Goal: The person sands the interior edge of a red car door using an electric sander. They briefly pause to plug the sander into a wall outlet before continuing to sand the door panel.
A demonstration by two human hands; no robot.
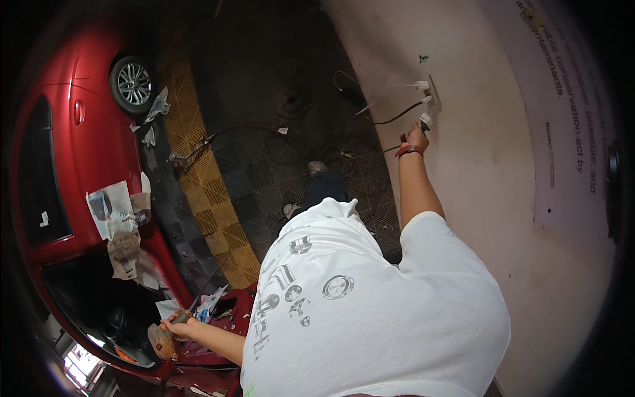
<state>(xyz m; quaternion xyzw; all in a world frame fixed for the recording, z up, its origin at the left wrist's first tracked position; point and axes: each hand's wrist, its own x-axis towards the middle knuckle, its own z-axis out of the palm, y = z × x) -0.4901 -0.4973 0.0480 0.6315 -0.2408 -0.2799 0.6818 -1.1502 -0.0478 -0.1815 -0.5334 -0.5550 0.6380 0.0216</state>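
- Lower left: the left hand (181,325) curls its fingers around a corded tool (163,342), near the red car (83,155).
- Upper right of centre: the right hand (415,139) has fingers closed on a plug (424,121), near the wall outlet (434,92); contact with the wall cannot be told.

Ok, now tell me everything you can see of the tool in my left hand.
The tool has a bulky, rounded, orange-brown end that looks dusty, and a narrower, dark grey stretch gripped by your left hand. A dark, thin cord or hose seems to run from it toward the upper right. It is held out to your left, near the red car; contact with the car is unclear. Its material can't be told.
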